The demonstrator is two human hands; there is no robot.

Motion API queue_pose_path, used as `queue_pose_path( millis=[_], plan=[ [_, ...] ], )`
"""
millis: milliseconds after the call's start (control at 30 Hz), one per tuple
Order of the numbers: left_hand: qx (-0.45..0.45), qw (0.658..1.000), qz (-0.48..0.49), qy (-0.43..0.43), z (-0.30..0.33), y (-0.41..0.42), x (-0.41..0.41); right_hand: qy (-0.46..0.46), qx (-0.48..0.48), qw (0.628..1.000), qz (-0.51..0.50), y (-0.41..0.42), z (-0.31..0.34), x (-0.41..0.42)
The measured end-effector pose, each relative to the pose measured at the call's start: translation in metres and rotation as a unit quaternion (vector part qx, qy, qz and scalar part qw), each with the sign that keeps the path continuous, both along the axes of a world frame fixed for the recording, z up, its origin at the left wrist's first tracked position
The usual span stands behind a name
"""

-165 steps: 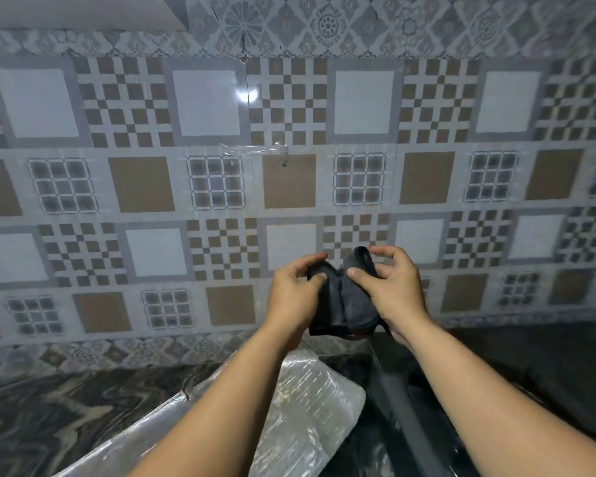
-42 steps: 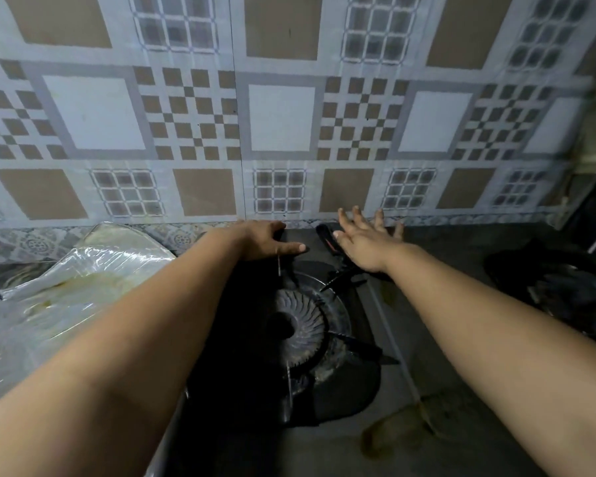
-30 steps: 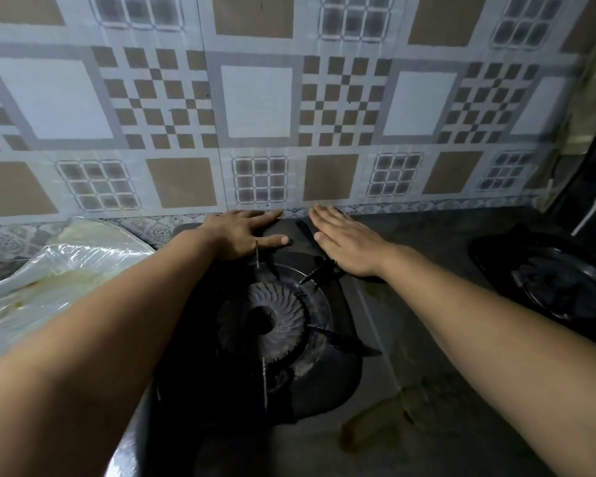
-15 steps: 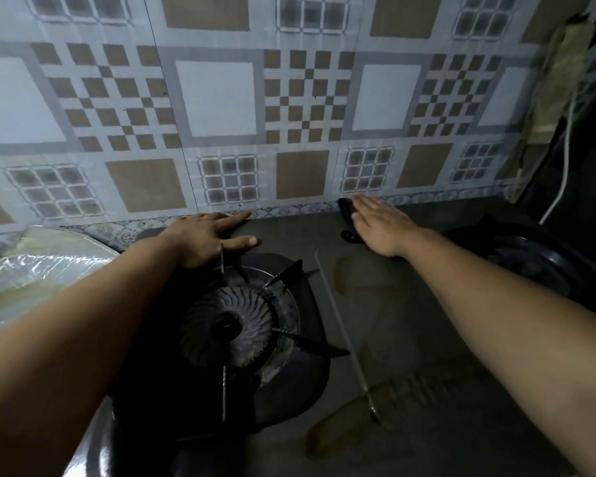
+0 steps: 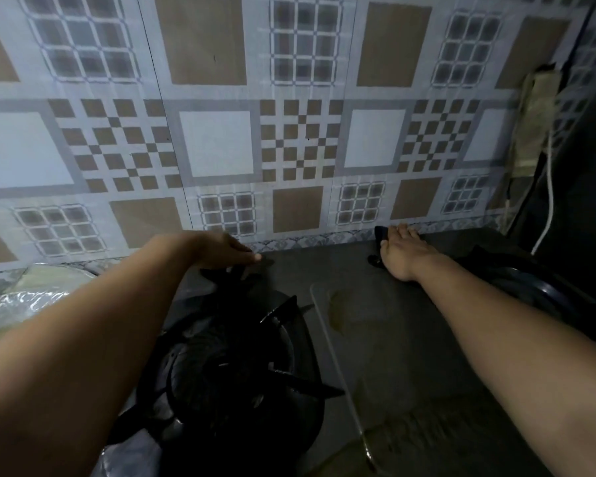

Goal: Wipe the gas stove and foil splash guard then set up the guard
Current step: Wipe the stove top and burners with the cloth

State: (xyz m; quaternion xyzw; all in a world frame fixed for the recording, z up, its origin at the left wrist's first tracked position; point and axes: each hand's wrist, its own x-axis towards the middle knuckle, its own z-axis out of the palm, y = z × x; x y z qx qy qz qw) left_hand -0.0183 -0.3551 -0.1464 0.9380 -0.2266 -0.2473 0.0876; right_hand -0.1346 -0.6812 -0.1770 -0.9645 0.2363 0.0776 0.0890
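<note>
Right hand [image 5: 401, 251] flat, pressing dark cloth [image 5: 379, 235] on gas stove [image 5: 375, 339]; left hand [image 5: 226, 253] open. Risk: skipping brown stain [image 5: 338, 313], snagging burner grate [image 5: 255, 356].

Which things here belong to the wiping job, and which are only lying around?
Job: gas stove, dark cloth under right hand, left hand resting at stove's back edge, foil splash guard at left.

Lying about: white cable, power strip.

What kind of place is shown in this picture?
Most likely a home kitchen, at the cooking counter. A black gas stove burner with a pronged pan support sits before a brown-and-white patterned tile wall, and the right hand presses a dark cleaning cloth onto the grey stove top.
</note>
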Motion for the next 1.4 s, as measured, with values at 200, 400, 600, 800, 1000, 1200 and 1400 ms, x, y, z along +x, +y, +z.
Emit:
queue_pose_path(
  millis=[200, 400, 600, 800, 1000, 1200, 1400],
  plan=[
    [-0.095, 0.995, 0.013, -0.004, -0.007, -0.079, -0.031, -0.016, 0.009, 1.0, 0.013, -0.003, -0.004, 0.0],
    [0.01, 0.994, -0.064, -0.09, -0.033, -0.106, -0.044, -0.005, 0.011, 0.999, 0.031, -0.009, -0.005, 0.0],
    [0.019, 0.988, -0.071, -0.133, -0.04, -0.107, -0.047, 0.058, -0.001, 0.996, 0.062, -0.023, 0.003, 0.003],
    [0.029, 0.984, -0.082, -0.157, -0.047, -0.106, -0.041, 0.081, -0.024, 0.995, -0.053, -0.055, 0.0, 0.016],
    [0.045, 0.98, -0.077, -0.18, -0.042, -0.111, -0.029, 0.086, -0.042, 0.986, -0.133, -0.104, 0.009, 0.023],
    [0.019, 0.981, -0.091, -0.169, -0.053, -0.101, -0.033, 0.084, 0.003, 0.977, -0.194, -0.127, 0.012, 0.017],
    [0.014, 0.98, -0.088, -0.176, -0.053, -0.1, -0.034, 0.068, -0.013, 0.98, -0.188, -0.162, 0.017, 0.009]
  ],
)
